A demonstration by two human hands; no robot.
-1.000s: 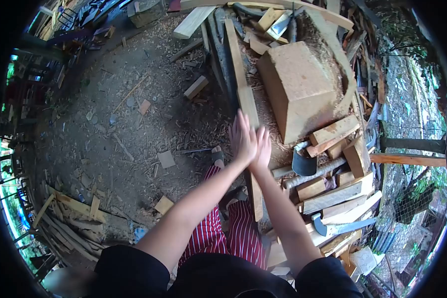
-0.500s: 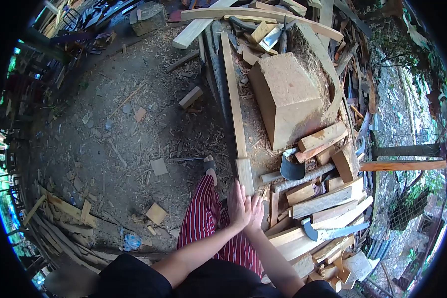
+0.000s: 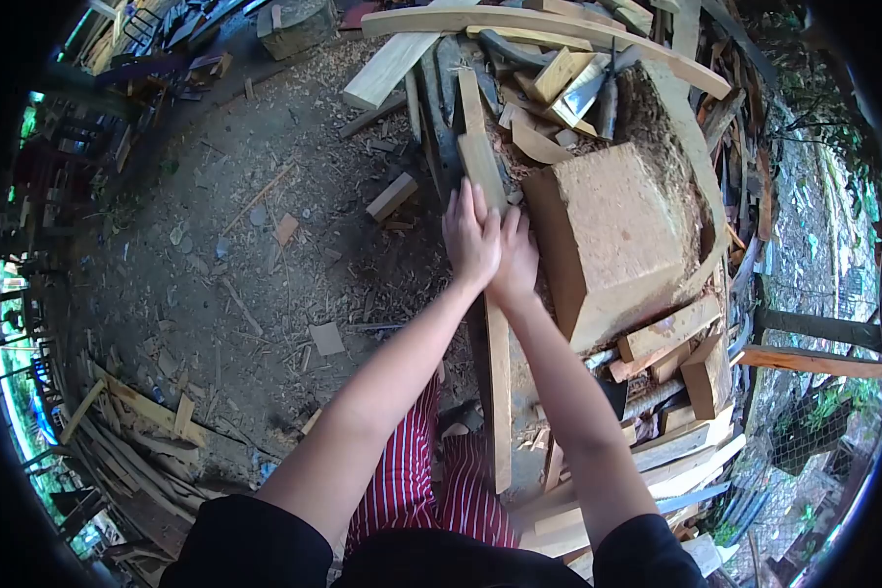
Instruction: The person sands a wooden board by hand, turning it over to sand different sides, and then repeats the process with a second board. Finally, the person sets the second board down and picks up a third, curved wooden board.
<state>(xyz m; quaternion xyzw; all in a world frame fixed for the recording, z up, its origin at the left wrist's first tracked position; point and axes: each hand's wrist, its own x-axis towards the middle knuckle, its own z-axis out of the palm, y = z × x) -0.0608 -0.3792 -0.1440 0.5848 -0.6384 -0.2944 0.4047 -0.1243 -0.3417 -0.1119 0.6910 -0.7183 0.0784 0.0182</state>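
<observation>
A pale rectangular wooden block (image 3: 479, 162) lies lengthwise on top of a long narrow wooden strip (image 3: 499, 402). My left hand (image 3: 473, 243) grips the block's near end from the left side. Pressed against it, my right hand (image 3: 515, 257) holds the same end from the right. Both arms are stretched forward, and my hands hide the rear of the block. The strip rests along the left edge of the work surface, running from far ahead to close by my legs.
A large hewn wood block (image 3: 622, 220) stands just right of my hands. Beyond it, offcuts surround a shiny metal blade (image 3: 580, 93). Stacked boards (image 3: 671, 456) lie at the near right. Wood shavings litter the dirt floor (image 3: 265, 245) on the left.
Both hands have slid the wooden block forward along the strip, away from my body. My arms have straightened, and the view has shifted slightly.
</observation>
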